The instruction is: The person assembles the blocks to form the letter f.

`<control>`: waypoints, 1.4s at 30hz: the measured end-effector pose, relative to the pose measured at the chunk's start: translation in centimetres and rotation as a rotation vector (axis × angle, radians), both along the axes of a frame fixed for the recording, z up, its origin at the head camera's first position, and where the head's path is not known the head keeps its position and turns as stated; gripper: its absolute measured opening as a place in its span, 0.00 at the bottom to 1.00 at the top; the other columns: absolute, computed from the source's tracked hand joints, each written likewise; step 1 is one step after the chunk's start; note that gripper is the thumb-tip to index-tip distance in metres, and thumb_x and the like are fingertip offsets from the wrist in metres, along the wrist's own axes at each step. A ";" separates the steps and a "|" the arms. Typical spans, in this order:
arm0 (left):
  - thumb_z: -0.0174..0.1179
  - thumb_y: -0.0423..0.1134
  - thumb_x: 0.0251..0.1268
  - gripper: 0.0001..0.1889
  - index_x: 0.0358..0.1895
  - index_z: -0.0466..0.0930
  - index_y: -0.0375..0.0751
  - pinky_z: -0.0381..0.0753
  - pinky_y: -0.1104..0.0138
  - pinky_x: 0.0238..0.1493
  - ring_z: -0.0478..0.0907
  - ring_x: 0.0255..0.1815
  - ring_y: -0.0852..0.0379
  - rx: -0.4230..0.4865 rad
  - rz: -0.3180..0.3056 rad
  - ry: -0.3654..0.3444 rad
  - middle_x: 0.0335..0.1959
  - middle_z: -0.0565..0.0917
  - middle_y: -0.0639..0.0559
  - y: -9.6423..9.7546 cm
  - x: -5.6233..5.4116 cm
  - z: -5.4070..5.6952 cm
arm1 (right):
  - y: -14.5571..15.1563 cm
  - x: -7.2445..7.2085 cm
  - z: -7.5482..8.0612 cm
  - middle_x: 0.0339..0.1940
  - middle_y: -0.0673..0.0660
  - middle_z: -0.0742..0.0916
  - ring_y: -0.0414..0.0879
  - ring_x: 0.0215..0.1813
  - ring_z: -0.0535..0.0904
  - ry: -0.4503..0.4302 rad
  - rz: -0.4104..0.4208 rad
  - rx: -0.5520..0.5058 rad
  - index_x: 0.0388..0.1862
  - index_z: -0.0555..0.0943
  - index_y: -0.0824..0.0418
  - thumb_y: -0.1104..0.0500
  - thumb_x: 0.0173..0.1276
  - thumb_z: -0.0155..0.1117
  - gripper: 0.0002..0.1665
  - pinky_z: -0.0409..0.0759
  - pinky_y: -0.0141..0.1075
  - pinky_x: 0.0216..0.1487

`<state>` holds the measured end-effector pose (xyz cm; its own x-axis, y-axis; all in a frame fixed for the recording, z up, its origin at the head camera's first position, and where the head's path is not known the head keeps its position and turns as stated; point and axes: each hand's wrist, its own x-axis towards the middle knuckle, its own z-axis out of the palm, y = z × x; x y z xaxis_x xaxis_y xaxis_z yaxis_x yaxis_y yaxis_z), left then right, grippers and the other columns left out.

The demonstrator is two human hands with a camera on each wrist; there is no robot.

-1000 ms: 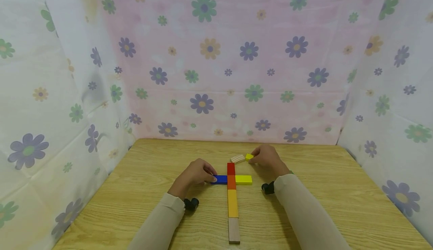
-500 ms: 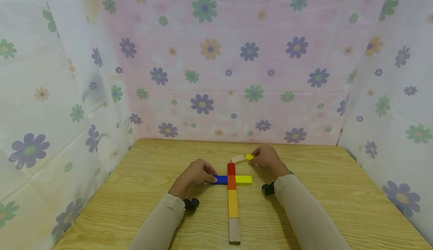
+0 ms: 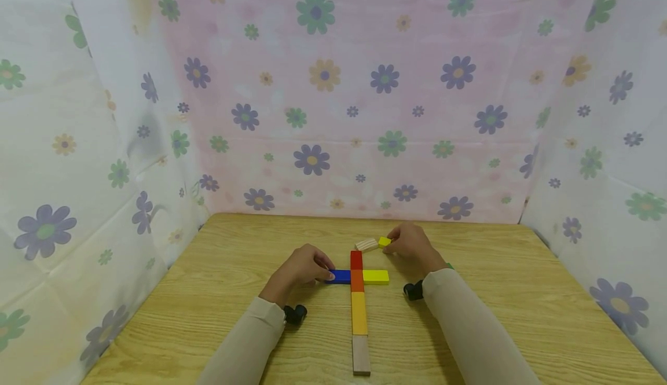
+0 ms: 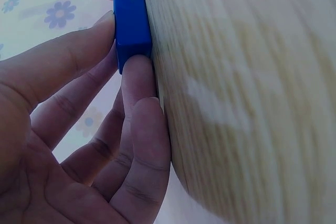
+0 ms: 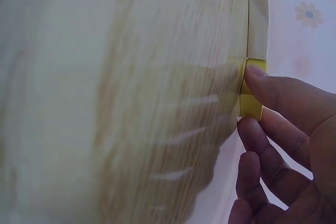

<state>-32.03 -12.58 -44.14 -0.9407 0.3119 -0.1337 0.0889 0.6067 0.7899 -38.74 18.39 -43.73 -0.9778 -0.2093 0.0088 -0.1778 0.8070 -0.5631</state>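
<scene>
My left hand (image 3: 304,266) holds the outer end of a blue block (image 3: 341,277) flat on the table. In the left wrist view the thumb lies along one side of it, and a fingertip meets its end. Beyond the cross of blocks, my right hand (image 3: 413,243) pinches a small yellow block (image 3: 384,242), the thumb on one face in the right wrist view. That block adjoins a plain wooden block (image 3: 366,245) set at a slant. The cross has a red block (image 3: 356,259), an orange-red block (image 3: 356,281), an amber block (image 3: 359,314), a bare wood block (image 3: 361,355) and a yellow block (image 3: 376,277).
The blocks lie on a wood-grain table (image 3: 219,292). Flower-printed cloth (image 3: 344,95) hangs behind it and on both sides. Black wrist devices stick out beneath the left sleeve (image 3: 245,338) and the right sleeve (image 3: 469,321).
</scene>
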 end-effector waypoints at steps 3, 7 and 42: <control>0.75 0.38 0.61 0.05 0.39 0.92 0.48 0.87 0.61 0.38 0.84 0.34 0.55 0.006 0.002 -0.003 0.33 0.88 0.53 0.0 0.0 -0.1 | 0.0 -0.1 -0.1 0.53 0.61 0.89 0.56 0.54 0.84 -0.006 -0.005 -0.006 0.58 0.87 0.64 0.54 0.63 0.78 0.26 0.83 0.52 0.59; 0.75 0.38 0.61 0.04 0.39 0.92 0.48 0.87 0.61 0.37 0.84 0.34 0.54 0.011 0.002 0.002 0.33 0.88 0.53 0.0 -0.1 -0.2 | 0.0 -0.2 -0.2 0.52 0.61 0.89 0.55 0.53 0.84 -0.015 -0.007 -0.008 0.58 0.86 0.64 0.54 0.63 0.78 0.27 0.83 0.52 0.58; 0.75 0.37 0.62 0.05 0.41 0.91 0.46 0.88 0.59 0.41 0.86 0.34 0.55 0.013 0.001 -0.015 0.33 0.88 0.53 0.0 0.3 0.3 | 7.6 4.0 1.2 0.54 0.63 0.87 0.58 0.54 0.83 0.045 -0.019 -0.008 0.63 0.83 0.62 0.44 0.68 0.74 0.32 0.84 0.52 0.53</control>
<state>-31.71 -12.62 -43.88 -0.9389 0.3126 -0.1440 0.0762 0.5968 0.7988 -34.74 26.01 -42.56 -0.9802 -0.1904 0.0542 -0.1875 0.8058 -0.5617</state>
